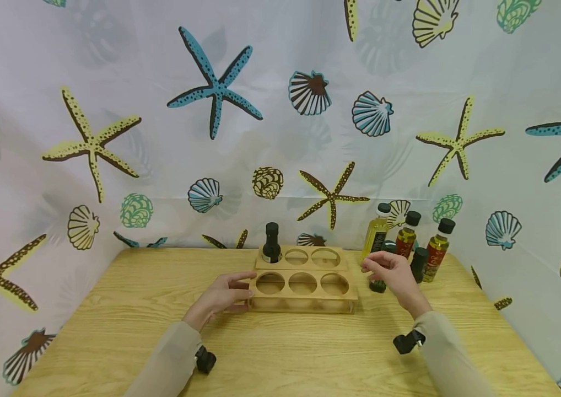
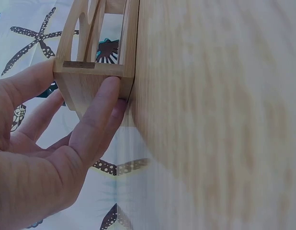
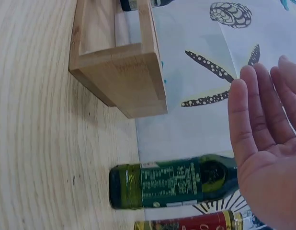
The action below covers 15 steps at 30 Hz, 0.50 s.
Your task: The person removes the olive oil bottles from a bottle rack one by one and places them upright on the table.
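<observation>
A two-tier wooden bottle rack [image 1: 302,303] with round holes stands mid-table. One dark, black-capped bottle [image 1: 271,248] is upright in its back-left hole. My left hand [image 1: 221,295] holds the rack's left end, and the left wrist view shows fingertips [image 2: 108,88] against the end panel. To the right of the rack, my right hand [image 1: 393,274] is raised with nothing in it; its fingers [image 3: 241,110] are relaxed and slightly bent. Near it in the right wrist view stands a green glass bottle [image 3: 172,183] with a green label, apart from the hand. In the head view this hand partly hides several bottles.
Behind the right hand stand a tall yellow oil bottle [image 1: 376,237], two red-labelled oil bottles, one nearer the right edge [image 1: 436,253], and a small dark bottle [image 1: 418,266]. A patterned curtain [image 1: 270,143] closes off the back and sides of the wooden table [image 1: 290,353].
</observation>
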Available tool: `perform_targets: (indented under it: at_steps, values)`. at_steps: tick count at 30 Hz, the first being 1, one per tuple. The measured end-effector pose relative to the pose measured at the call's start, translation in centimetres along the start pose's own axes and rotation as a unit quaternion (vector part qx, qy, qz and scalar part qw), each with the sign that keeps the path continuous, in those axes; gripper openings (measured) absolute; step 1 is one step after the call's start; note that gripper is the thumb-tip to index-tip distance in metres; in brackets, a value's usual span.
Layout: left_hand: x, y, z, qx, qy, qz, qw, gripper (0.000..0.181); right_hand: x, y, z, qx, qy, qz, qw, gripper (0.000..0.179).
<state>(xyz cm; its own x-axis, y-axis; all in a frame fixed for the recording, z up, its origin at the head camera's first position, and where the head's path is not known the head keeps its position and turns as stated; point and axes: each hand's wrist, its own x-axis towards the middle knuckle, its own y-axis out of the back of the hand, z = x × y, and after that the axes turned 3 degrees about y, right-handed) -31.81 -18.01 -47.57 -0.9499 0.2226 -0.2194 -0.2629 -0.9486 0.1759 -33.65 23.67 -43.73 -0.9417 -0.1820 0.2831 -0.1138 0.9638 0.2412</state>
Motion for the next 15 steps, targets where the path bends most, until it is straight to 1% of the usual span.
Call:
perform_targets:
  at_steps: [2, 8, 11, 15]
  values:
    - [0.0, 0.0, -0.1, 0.0, 0.0, -0.001, 1.0, 0.054, 0.2, -0.5, 0.0, -0.005, -0.007, -0.018, 0.9998, 0.037]
    - [0.2, 0.0, -0.2, -0.006, 0.0, 0.004, 1.0, 0.053, 1.0, -2.0, -0.3, -0.014, -0.014, -0.057, 0.9982, 0.032]
    - [0.2, -0.1, -0.2, -0.006, 0.001, 0.005, 1.0, 0.053, 1.4, -2.7, -0.2, -0.005, -0.02, -0.08, 0.9966, 0.034]
    - [0.2, 0.0, -0.1, -0.008, 0.001, 0.002, 1.0, 0.053, 2.1, -3.6, -0.1, -0.001, -0.036, -0.099, 0.9944, 0.037]
